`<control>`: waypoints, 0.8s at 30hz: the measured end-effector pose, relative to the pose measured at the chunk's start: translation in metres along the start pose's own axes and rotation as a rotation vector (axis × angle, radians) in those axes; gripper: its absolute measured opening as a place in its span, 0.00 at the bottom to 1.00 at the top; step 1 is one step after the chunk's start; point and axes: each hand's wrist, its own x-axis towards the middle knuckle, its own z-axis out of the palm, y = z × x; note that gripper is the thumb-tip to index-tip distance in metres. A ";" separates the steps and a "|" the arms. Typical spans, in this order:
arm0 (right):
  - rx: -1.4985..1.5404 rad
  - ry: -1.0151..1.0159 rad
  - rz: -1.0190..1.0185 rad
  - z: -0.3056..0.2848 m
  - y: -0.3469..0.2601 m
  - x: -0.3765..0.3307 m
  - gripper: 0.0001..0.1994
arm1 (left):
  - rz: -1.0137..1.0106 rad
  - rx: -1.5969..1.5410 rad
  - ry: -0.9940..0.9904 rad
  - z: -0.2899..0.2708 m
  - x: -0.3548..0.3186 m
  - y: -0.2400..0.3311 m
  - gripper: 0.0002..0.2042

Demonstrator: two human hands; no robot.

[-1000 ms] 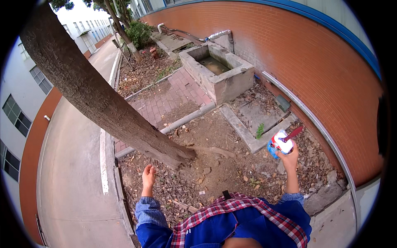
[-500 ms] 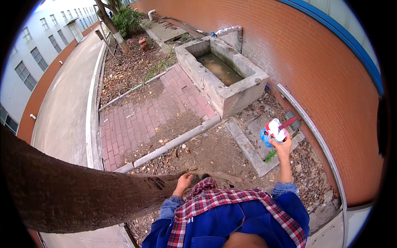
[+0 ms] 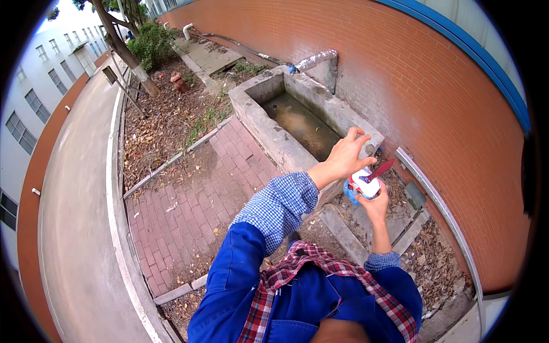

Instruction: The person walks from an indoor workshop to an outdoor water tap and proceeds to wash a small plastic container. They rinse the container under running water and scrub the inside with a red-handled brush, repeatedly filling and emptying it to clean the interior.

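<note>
My right hand (image 3: pixel 377 204) holds up a small white container with a blue and red label (image 3: pixel 361 185). A dark red stick-like handle (image 3: pixel 379 169) pokes out of its top toward the brick wall. My left hand (image 3: pixel 347 154) reaches across from the left and hovers over the container's top, fingers spread and curled, touching or nearly touching it. Both arms wear blue checked cuffs under a blue jacket, with a red plaid collar below.
A concrete trough with murky water (image 3: pixel 299 120) stands just beyond the hands against the red brick wall (image 3: pixel 434 97). A silver pipe (image 3: pixel 317 58) runs into it. Brick paving (image 3: pixel 200 194), leaf litter, a kerb and a road (image 3: pixel 74 217) lie to the left.
The view swung away from the tree trunk toward the trough. My left hand rose from low by the ground to the container held by my right hand.
</note>
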 end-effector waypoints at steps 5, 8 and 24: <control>-0.077 -0.034 0.047 0.104 -0.022 0.097 0.36 | -0.024 0.035 -0.244 -0.036 0.091 -0.087 0.34; -0.174 -0.071 0.081 0.172 -0.034 0.148 0.36 | 0.004 -0.009 -0.245 -0.056 0.122 -0.167 0.19; -0.278 0.214 0.197 0.481 -0.006 0.353 0.38 | 0.150 -0.056 -0.384 -0.163 0.259 -0.502 0.16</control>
